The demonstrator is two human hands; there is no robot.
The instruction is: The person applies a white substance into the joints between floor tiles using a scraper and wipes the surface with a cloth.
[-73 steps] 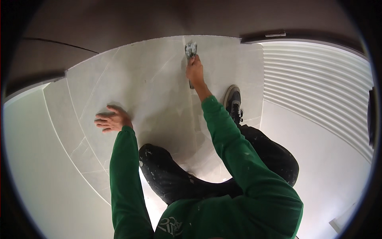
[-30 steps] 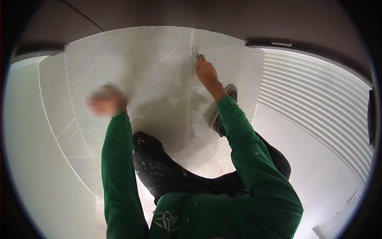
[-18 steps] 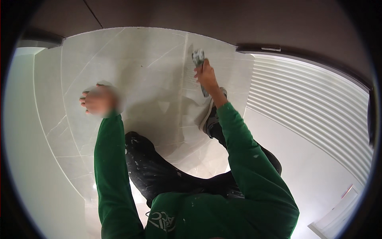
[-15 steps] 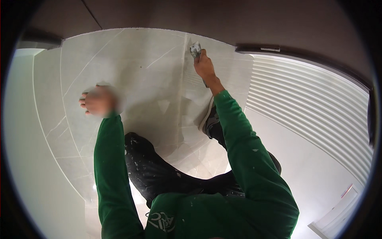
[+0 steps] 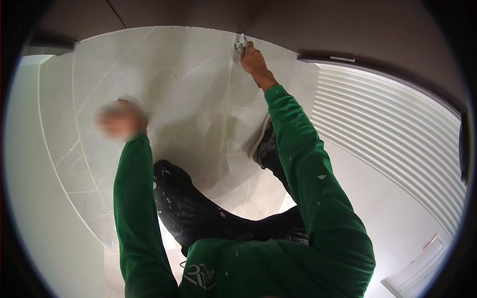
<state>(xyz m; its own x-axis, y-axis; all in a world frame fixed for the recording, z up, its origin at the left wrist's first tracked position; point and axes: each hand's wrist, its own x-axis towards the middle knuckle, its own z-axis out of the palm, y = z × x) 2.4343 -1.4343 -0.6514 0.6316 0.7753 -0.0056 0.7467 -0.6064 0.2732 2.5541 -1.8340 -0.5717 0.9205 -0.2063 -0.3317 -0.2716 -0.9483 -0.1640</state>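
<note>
My right hand [image 5: 253,58] reaches far forward, its fingers closed on a small paint-smeared hand tool [image 5: 240,43]. The tool's whitish, crusted head is at the bottom edge of a dark brown panel [image 5: 198,14], where the panel meets the grey tiled floor [image 5: 191,64]. My fist covers most of the handle, so its exact kind is unclear. Off to the left, my left hand [image 5: 121,120] is over the tiles with its palm down. It is blurred, but its outline looks spread, and no object shows in it.
A white ribbed panel [image 5: 382,109] stands on the right, beside a dark frame [image 5: 343,58]. Along the left runs a pale wall [image 5: 25,149]. My bent leg [image 5: 189,208] in paint-spotted dark trousers and my dark shoe [image 5: 263,141] are on the tiles between my arms.
My right hand has moved forward with the tool, whose head has come up to the panel's bottom edge. My left hand stays in nearly the same place, now more blurred.
</note>
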